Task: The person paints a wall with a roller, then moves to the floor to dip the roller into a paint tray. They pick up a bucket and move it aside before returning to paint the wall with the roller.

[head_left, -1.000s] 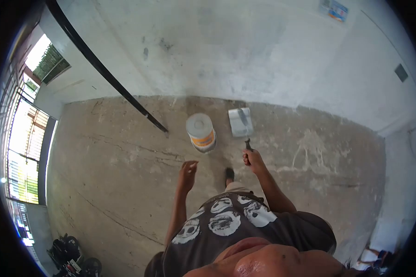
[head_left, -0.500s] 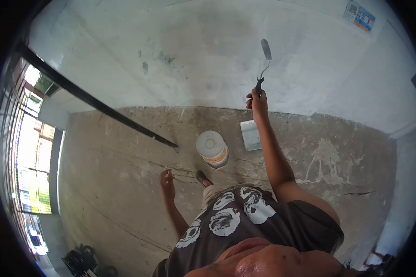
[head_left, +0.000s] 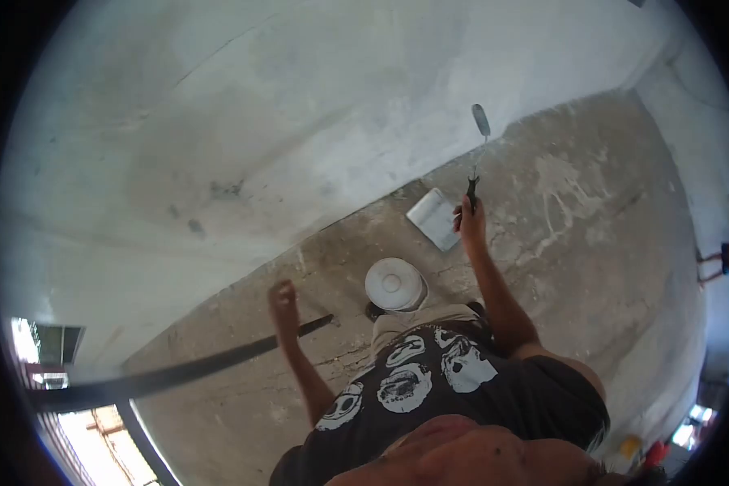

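Observation:
My right hand is wrapped around the black handle of a small paint roller, held out in front of me. Its narrow grey roller head points up and away, overlapping the line where wall meets floor in this view. Below the roller, a white paint tray lies on the floor, right beside my hand in the view. My left hand, slightly blurred, is raised at my left side with fingers curled in and nothing seen in them. Between my hands, close to my feet, stands a white lidded bucket.
A patchy pale wall fills the far side. Bare concrete floor carries cracks and white paint splashes. On the left, a dark pole slants across behind my left hand, near a bright barred window.
My view has turned rightward and tilted, so the wall edge now slants. The roller head has come lower, from in front of the wall to near its base. My left hand's fingers look more closed.

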Demonstrator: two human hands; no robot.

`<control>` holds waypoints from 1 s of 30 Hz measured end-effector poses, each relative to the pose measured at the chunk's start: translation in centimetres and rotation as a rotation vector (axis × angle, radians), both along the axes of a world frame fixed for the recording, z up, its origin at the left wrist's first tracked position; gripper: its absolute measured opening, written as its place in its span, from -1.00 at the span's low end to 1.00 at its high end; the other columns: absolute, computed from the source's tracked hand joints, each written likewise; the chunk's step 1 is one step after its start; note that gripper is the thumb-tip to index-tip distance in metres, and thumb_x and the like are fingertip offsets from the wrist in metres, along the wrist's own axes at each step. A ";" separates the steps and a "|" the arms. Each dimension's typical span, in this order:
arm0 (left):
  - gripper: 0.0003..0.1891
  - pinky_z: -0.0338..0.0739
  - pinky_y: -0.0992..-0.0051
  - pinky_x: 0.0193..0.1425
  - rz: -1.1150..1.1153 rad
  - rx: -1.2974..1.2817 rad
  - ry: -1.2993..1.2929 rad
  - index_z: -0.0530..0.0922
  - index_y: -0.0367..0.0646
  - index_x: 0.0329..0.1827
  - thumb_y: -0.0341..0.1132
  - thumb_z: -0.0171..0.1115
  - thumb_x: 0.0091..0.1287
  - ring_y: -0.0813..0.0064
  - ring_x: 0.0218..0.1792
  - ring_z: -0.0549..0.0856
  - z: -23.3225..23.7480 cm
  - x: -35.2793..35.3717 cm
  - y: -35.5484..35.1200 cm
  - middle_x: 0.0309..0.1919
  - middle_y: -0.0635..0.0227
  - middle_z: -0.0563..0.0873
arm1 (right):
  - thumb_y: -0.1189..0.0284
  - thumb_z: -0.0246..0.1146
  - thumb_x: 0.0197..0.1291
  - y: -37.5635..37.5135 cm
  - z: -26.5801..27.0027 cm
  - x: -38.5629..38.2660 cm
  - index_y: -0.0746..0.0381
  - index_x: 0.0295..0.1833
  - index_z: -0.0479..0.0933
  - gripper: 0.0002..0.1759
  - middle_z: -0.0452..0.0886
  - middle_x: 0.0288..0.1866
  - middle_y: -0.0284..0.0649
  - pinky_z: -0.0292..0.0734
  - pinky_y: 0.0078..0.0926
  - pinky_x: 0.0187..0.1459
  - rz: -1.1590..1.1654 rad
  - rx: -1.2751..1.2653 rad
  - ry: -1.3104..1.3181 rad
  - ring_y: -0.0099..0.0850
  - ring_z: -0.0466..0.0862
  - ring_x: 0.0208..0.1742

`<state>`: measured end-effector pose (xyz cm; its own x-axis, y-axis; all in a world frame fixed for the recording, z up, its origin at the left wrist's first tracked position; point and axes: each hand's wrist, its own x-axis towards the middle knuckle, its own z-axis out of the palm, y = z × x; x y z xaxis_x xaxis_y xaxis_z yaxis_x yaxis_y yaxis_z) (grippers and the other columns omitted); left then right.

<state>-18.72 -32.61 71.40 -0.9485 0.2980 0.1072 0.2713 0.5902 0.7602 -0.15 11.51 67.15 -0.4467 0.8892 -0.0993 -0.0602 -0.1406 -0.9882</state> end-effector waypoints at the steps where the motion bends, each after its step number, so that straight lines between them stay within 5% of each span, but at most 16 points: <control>1: -0.62 0.55 0.31 0.02 -0.032 0.042 -0.025 0.60 -0.18 0.14 -0.06 0.18 0.51 0.28 -0.08 0.68 1.0 -2.9 -0.9 0.00 0.18 0.66 | 0.17 0.03 0.56 -2.4 0.6 0.1 0.18 -0.06 0.35 -0.71 0.52 -0.42 -0.34 0.34 -0.60 -0.66 -0.029 0.014 -0.017 -0.61 0.45 -0.65; 5: -0.74 0.58 0.34 0.04 -0.202 0.098 0.066 0.56 -0.17 0.17 -0.28 0.16 0.52 0.29 -0.06 0.68 6.9 -10.6 -1.4 0.04 0.26 0.66 | 0.32 0.01 0.54 -11.4 1.1 1.4 0.19 -0.03 0.28 -0.83 0.50 -0.35 -0.30 0.38 -0.54 -0.61 -0.219 0.007 0.025 -0.59 0.47 -0.59; 7: -0.74 0.55 0.30 0.16 -0.472 0.159 0.452 0.54 -0.23 0.17 -0.40 0.13 0.46 0.27 0.07 0.64 2.6 -16.3 -3.0 0.11 0.15 0.62 | 0.35 0.03 0.49 -13.0 -5.1 4.2 0.17 -0.07 0.31 -0.87 0.44 -0.44 -0.35 0.40 -0.49 -0.58 -0.286 -0.067 0.110 -0.56 0.46 -0.54; 8: -0.71 0.53 0.27 0.21 -0.499 0.300 0.260 0.54 -0.27 0.17 -0.38 0.14 0.43 0.27 0.13 0.61 2.8 -17.6 -2.1 0.14 0.12 0.61 | 0.32 0.06 0.45 -14.2 -7.5 5.1 0.17 -0.04 0.35 -0.84 0.42 -0.49 -0.36 0.40 -0.46 -0.58 -0.325 0.044 -0.163 -0.54 0.46 -0.56; 9: -0.66 0.52 0.29 0.21 -0.457 0.316 0.072 0.52 -0.29 0.19 -0.26 0.13 0.49 0.28 0.12 0.62 3.1 -18.4 -1.3 0.15 0.13 0.61 | 0.27 0.08 0.44 -16.7 -4.9 6.2 0.18 -0.03 0.38 -0.79 0.43 -0.50 -0.36 0.42 -0.43 -0.59 -0.346 -0.119 -0.229 -0.54 0.46 -0.59; 12: -0.46 0.51 0.29 0.10 -0.472 0.155 0.038 0.51 -0.25 0.24 0.08 0.02 0.55 0.26 -0.02 0.70 7.0 -15.0 2.7 0.12 0.18 0.67 | 0.22 0.13 0.47 -22.5 -0.9 10.6 0.22 -0.10 0.43 -0.73 0.46 -0.47 -0.34 0.40 -0.48 -0.63 -0.385 -0.220 -0.116 -0.57 0.43 -0.61; 15: -0.47 0.51 0.25 0.09 -0.637 0.102 0.045 0.57 -0.25 0.16 0.08 -0.05 0.57 0.25 -0.04 0.70 11.0 -19.5 10.6 0.06 0.17 0.70 | 0.20 0.16 0.45 -22.4 1.4 6.7 0.27 -0.15 0.42 -0.68 0.49 -0.51 -0.29 0.45 -0.42 -0.59 -0.480 -0.201 -0.282 -0.51 0.51 -0.62; 19: -0.37 0.51 0.22 0.10 -0.746 0.061 0.056 0.64 -0.29 0.01 0.15 -0.19 0.59 0.23 -0.05 0.70 10.1 -17.5 15.2 -0.03 0.16 0.73 | 0.18 0.19 0.42 -24.5 -3.6 9.1 0.30 -0.16 0.41 -0.64 0.50 -0.54 -0.25 0.44 -0.36 -0.59 -0.689 -0.095 -0.466 -0.46 0.54 -0.63; 24: -0.16 0.47 0.09 0.14 -0.753 0.067 0.022 0.68 -0.32 -0.24 0.28 -0.41 0.56 0.18 -0.06 0.69 6.9 -19.5 15.8 -0.15 0.18 0.75 | 0.17 0.22 0.38 -24.8 -5.3 10.2 0.32 -0.17 0.39 -0.61 0.54 -0.54 -0.18 0.45 -0.31 -0.58 -0.810 -0.304 -0.402 -0.40 0.59 -0.62; 30: -0.18 0.42 0.11 0.19 -0.703 0.057 -0.006 0.68 -0.29 -0.17 0.28 -0.39 0.55 0.17 -0.02 0.68 7.5 -19.5 15.0 -0.13 0.17 0.77 | 0.15 0.22 0.38 -22.1 -1.1 13.2 0.31 -0.17 0.39 -0.60 0.55 -0.54 -0.17 0.47 -0.28 -0.59 -0.813 -0.245 -0.413 -0.37 0.60 -0.63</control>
